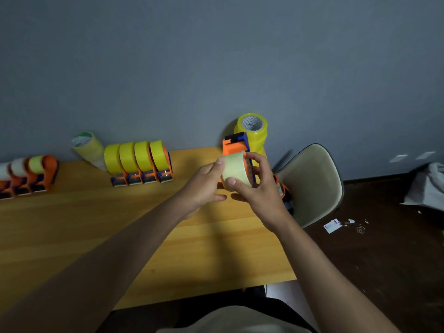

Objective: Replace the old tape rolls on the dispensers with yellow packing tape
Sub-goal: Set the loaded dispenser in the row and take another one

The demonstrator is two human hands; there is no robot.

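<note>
Over the right end of the wooden desk [72, 236], both of the person's hands are up around an orange and blue handheld tape dispenser [234, 144] that carries a pale, nearly used-up roll of tape [236, 169]. The left hand [204, 188] has its thumb pressed against the roll's near face, with the fingers curled underneath. The right hand [258, 188] wraps the roll from the other side, thumb on the front rim and fingers curled over the top and behind, so both hands grip the pale roll while it sits on the dispenser.

At the desk's far right corner, against the grey wall, stands a stack of fresh yellow packing tape rolls [253, 133]. Along the far edge near the middle, four orange dispensers loaded with yellow tape [139, 161] stand side by side. Just left of them a tilted sleeve of pale tape rolls [87, 146] leans at the wall. At the far left edge sits a row of orange dispensers with pale old rolls [26, 174]. A beige chair [312, 183] stands just beyond the desk's right edge.
</note>
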